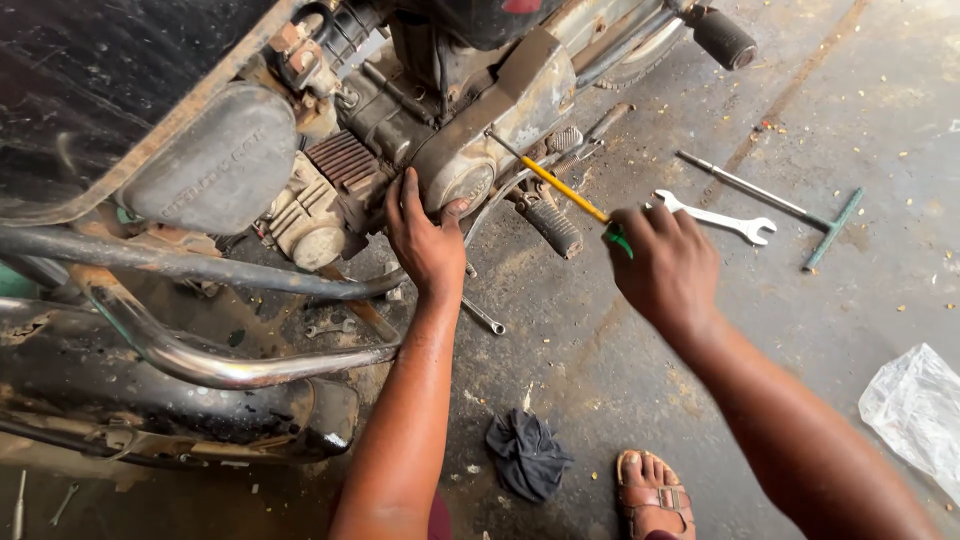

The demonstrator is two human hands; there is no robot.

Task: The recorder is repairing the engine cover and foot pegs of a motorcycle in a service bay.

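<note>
Yellow-shafted screwdriver [560, 187] angled into grimy engine cover [470, 170].

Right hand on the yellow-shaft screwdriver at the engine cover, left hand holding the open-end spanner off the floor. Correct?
Not quite. The left hand is pressed against the engine cover and holds no tool. The open-end spanner lies on the concrete floor, untouched. The rest stands: the right hand grips the yellow-shaft screwdriver, tip at the cover. The head view shows it.

A crumpled clear plastic bag [915, 415], possibly empty, is seen on the concrete floor [820, 330] at the near right.
</note>
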